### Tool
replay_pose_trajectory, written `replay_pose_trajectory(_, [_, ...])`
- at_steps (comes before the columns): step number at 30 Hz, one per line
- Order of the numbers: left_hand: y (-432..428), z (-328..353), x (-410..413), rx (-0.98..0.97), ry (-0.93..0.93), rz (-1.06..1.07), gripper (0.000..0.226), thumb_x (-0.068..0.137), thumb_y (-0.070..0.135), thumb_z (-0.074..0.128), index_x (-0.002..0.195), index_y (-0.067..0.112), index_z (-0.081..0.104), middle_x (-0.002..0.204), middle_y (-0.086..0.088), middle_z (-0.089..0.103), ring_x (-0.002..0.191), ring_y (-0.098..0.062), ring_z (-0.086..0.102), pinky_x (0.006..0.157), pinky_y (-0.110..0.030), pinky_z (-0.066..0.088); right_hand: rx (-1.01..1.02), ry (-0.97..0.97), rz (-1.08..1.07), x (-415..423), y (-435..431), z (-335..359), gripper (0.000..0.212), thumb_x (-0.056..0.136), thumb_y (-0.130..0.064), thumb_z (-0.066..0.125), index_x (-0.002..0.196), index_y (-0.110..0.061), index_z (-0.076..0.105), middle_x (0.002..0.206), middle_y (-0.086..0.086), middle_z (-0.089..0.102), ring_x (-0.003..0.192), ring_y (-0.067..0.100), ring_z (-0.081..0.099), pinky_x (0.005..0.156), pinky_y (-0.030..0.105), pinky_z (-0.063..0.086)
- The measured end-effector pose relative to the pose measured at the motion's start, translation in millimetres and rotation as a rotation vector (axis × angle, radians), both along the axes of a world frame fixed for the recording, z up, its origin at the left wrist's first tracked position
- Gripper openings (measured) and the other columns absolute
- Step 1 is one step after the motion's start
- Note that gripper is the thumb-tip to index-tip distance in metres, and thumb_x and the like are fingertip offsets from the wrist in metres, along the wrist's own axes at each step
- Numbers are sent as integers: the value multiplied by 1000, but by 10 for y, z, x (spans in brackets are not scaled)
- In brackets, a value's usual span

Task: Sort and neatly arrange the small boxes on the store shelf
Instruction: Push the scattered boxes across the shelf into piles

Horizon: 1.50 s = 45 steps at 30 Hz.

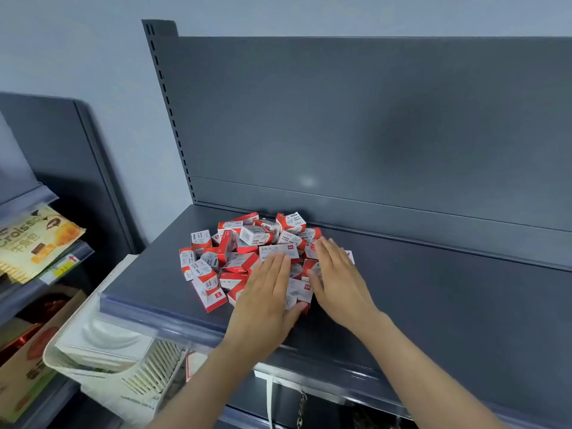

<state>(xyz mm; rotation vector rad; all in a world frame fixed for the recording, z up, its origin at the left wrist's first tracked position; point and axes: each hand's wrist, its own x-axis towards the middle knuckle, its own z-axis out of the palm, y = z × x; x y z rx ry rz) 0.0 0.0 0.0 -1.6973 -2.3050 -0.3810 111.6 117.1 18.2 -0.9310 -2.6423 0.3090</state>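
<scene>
A dark grey store shelf [433, 298] holds a loose heap of small red-and-white boxes [241, 255], piled toward its left half and reaching from near the front lip to the back panel. Some boxes read "paper clips"; a longer one is marked "24/6". They lie at all angles, some stacked on others, none yet in rows.

Two bare hands rest on the right, near side of the heap. The left hand [266, 292] lies palm down, fingers straight and together, pressing on boxes and gripping nothing. The right hand [337, 280] lies just beside it, fingers also flat and spread slightly, covering a few boxes with nothing held. A white box [298, 292] shows in the gap between the two hands.

Risks, as a judgement: the nearest boxes on the left [210, 294] sit close to the shelf's front lip, so a sweep toward the person or leftward could push them off, into the white plastic basket [102, 351] below or past it. Pressing flat hands on a stacked heap could make upper boxes slide and scatter farther. The two box kinds look alike, so they could easily be mixed when sorting.
</scene>
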Motion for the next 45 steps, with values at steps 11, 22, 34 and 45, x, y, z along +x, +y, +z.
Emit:
replay_pose_trajectory(11, [-195,-107,-49,10,-20,-311,60,48,36,89,102,17,71,97,6,73,88,-10,71,76,-21,55,-135,-65,58,24,49,-73,52,99,-28,36,146,-13,21,153,2,27,140,16,23,114,29,25])
replay_pose_trajectory(22, [-1,360,-12,120,-568,-243,42,73,28,76,113,30,62,95,40,44,89,13,49,76,7,34,-160,29,-53,266,141,147,45,97,-30,43,138,-13,37,140,4,42,129,19,37,106,28,32])
replay_pose_trajectory(34, [1158,549,1447,84,-661,-436,45,67,27,82,109,24,67,93,21,63,86,1,61,75,-4,40,-120,118,-404,2114,698,273,48,94,-33,49,135,-9,42,133,8,49,123,24,43,103,33,38])
replay_pose_trajectory(45, [2100,519,3902,25,-763,-550,37,72,18,78,106,16,67,81,21,59,76,2,58,62,0,41,-101,97,-657,4596,1144,193,46,94,-30,49,136,-11,42,132,8,51,122,22,46,101,29,40])
